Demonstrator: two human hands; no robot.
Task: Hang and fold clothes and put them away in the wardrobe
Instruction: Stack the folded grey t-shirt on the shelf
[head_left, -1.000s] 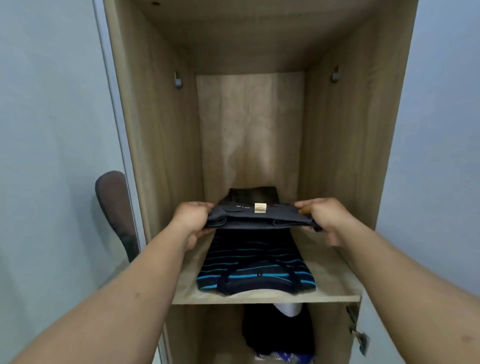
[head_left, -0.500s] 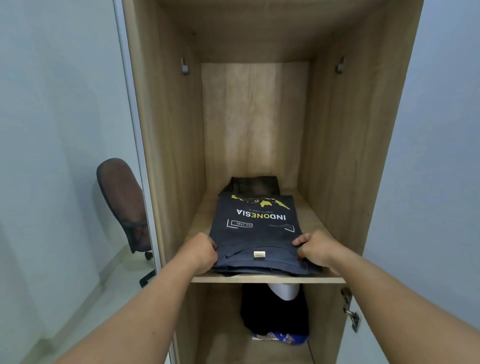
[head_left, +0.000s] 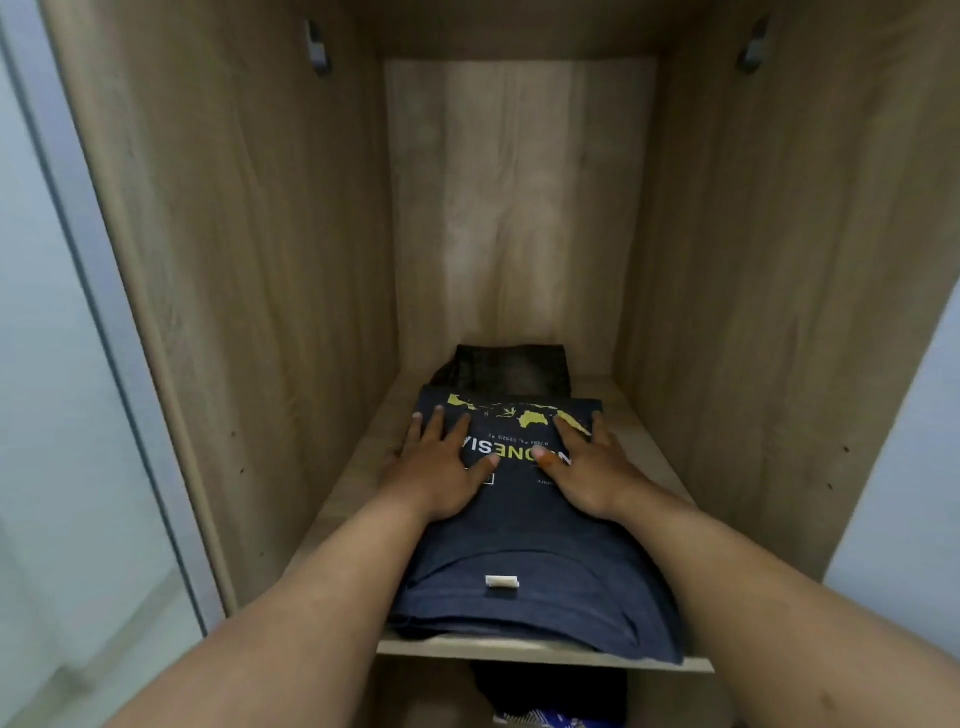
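A folded navy T-shirt (head_left: 524, 561) lies on the wardrobe shelf (head_left: 644, 452), its collar end toward the front edge, where a small pale neck label (head_left: 502, 582) shows, and its printed chest toward the back. The print carries a yellow map shape and upside-down lettering in white and yellow, partly covered by the hands. The left hand (head_left: 441, 467) rests flat on the shirt's left side, fingers straight and spread, its grip open and holding nothing; the outer fingers reach the shirt's left edge. The right hand (head_left: 587, 467) lies flat on the right side in the same way, fingers extended, thumb pointing inward toward the lettering, its grip also open. Both forearms reach in from the near corners of the view. Behind the shirt, against the back panel, sits a darker folded garment (head_left: 511, 369), touching or just beside the shirt's far edge. The shirt's front fold slightly overhangs the shelf lip at the right. Below the shelf, dark clothing (head_left: 550, 691) is partly visible in the lower compartment. Two metal brackets (head_left: 316, 49) sit high on the side walls.
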